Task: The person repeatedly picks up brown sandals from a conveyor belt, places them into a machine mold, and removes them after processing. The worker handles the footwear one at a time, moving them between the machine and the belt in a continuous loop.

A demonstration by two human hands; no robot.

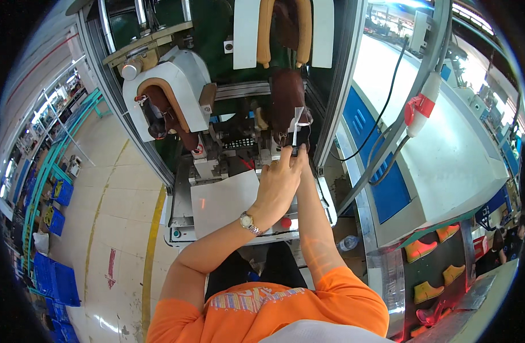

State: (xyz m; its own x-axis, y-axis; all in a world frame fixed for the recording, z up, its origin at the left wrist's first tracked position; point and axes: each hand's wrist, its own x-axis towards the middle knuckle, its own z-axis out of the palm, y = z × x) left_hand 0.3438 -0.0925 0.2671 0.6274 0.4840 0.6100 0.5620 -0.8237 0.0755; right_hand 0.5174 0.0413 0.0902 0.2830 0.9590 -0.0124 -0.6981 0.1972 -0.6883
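Observation:
A dark brown leather shoe upper (287, 94) hangs over the right-hand form of a machine, with a white strip (297, 126) along its lower part. My left hand (278, 180), below a wristwatch, has its fingers closed at the upper's near end. Beside it, my right hand (303, 163) pinches the same end. A small dark piece shows between the fingertips; its exact shape is hidden. On the left station, another brown upper (168, 111) sits inside a tan horseshoe-shaped pad (179, 106) on a white block.
A second tan pad (265, 34) hangs above the right form. In front stands a white panel (225, 200) and a red button (285, 222). Metal posts (345, 74) flank the machine. To the right, a conveyor (422, 268) carries several orange and yellow boots; blue crates (54, 280) stand far left.

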